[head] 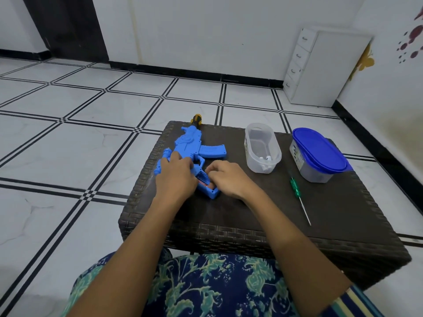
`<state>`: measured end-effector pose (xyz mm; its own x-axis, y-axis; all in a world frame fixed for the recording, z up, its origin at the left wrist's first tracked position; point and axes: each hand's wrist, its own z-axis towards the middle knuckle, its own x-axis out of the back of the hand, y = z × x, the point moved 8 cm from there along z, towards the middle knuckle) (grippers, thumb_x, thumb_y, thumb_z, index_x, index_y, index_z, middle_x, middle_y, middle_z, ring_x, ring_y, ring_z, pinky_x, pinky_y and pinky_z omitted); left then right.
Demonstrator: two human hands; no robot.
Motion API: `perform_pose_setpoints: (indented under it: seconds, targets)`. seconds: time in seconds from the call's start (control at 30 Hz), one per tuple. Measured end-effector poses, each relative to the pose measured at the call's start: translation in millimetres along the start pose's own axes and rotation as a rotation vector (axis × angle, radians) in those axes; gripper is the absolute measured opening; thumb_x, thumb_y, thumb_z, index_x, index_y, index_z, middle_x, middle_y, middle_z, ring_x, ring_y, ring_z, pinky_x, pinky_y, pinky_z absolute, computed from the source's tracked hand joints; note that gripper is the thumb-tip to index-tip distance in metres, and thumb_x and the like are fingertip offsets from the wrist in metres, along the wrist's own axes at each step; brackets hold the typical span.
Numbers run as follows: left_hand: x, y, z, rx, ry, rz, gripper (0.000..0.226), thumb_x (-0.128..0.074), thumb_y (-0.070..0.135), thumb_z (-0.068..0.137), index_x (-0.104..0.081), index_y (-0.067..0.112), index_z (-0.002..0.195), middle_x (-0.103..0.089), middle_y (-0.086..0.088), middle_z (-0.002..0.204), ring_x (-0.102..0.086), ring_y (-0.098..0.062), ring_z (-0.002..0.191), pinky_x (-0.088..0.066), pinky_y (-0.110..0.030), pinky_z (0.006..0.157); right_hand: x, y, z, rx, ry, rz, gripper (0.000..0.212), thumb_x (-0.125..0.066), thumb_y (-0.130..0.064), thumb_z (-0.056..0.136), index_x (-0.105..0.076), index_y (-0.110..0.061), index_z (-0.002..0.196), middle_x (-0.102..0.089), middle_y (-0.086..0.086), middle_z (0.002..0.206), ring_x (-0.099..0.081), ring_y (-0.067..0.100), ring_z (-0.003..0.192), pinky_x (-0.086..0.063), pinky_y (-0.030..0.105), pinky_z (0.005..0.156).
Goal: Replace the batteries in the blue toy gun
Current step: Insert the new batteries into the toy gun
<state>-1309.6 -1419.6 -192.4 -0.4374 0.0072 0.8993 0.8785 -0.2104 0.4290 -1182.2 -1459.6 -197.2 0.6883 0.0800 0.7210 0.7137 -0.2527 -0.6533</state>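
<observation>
The blue toy gun [190, 145] lies on the dark woven table [263, 216], its yellow-and-black muzzle pointing away from me. Its handle compartment is open, and a red battery [204, 184] shows inside. My left hand [176, 177] lies over the gun's rear body, with the fingers curled round it. My right hand [229, 179] is at the handle's right side, its fingertips curled at the open compartment beside the battery. Whether they pinch the battery is hidden.
A lidless clear plastic container [263, 148] with small white items stands to the right of the gun. Further right is a container with a blue lid [319, 152]. A green-handled screwdriver [299, 197] lies between them and the table's front. White drawers [320, 67] stand in the corner.
</observation>
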Motion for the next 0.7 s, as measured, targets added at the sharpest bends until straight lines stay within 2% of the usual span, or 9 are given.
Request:
perform_pose_setpoints:
  seconds: [0.17, 0.23, 0.33, 0.47, 0.6, 0.7]
  targets:
    - [0, 3, -1, -0.005, 0.009, 0.026, 0.026, -0.049, 0.017, 0.091, -0.059, 0.016, 0.115, -0.042, -0.008, 0.127, -0.034, -0.03, 0.123, -0.037, -0.037, 0.077, -10, -8, -4, 0.039, -0.072, 0.037, 0.041, -0.047, -0.027, 0.089, -0.052, -0.033, 0.129, -0.059, -0.003, 0.128, -0.056, 0.023, 0.112, -0.039, 0.052, 0.104]
    - [0, 3, -1, -0.006, 0.005, 0.027, 0.027, -0.051, 0.017, 0.091, -0.059, 0.016, 0.116, -0.042, -0.008, 0.127, -0.034, -0.03, 0.123, -0.037, -0.036, 0.077, -14, -11, -5, 0.058, -0.105, 0.011, 0.043, -0.045, -0.026, 0.091, -0.049, -0.032, 0.134, -0.055, -0.002, 0.136, -0.053, 0.023, 0.116, -0.037, 0.054, 0.104]
    - [0, 3, 0, -0.002, 0.003, 0.006, 0.028, -0.051, 0.016, 0.09, -0.06, 0.016, 0.117, -0.043, -0.008, 0.127, -0.033, -0.031, 0.124, -0.037, -0.037, 0.081, -14, -10, -3, 0.068, -0.092, 0.043, 0.043, -0.046, -0.026, 0.089, -0.052, -0.031, 0.131, -0.059, -0.001, 0.129, -0.055, 0.024, 0.115, -0.038, 0.056, 0.104]
    - [1, 1, 3, -0.009, 0.021, -0.059, 0.025, -0.053, 0.016, 0.089, -0.065, 0.014, 0.11, -0.047, -0.009, 0.12, -0.037, -0.032, 0.12, -0.034, -0.034, 0.08, -12, -7, 0, 0.085, -0.082, 0.113, 0.041, -0.049, -0.02, 0.086, -0.058, -0.027, 0.125, -0.064, 0.0, 0.113, -0.063, 0.023, 0.094, -0.049, 0.053, 0.095]
    - [7, -5, 7, 0.016, 0.087, -0.115, 0.024, -0.052, 0.017, 0.089, -0.072, 0.014, 0.101, -0.052, -0.01, 0.114, -0.045, -0.033, 0.113, -0.039, -0.037, 0.081, -12, -6, 2, 0.1, -0.047, 0.166, 0.034, -0.05, -0.021, 0.076, -0.066, -0.03, 0.105, -0.07, 0.001, 0.089, -0.064, 0.023, 0.08, -0.052, 0.051, 0.089]
    - [5, -7, 9, 0.018, 0.094, -0.137, 0.023, -0.051, 0.016, 0.086, -0.073, 0.015, 0.094, -0.053, -0.009, 0.111, -0.049, -0.032, 0.109, -0.039, -0.037, 0.079, -13, -6, 1, 0.117, -0.096, 0.213, 0.024, -0.055, -0.012, 0.081, -0.07, -0.017, 0.099, -0.071, 0.003, 0.083, -0.06, 0.018, 0.069, -0.054, 0.046, 0.083]
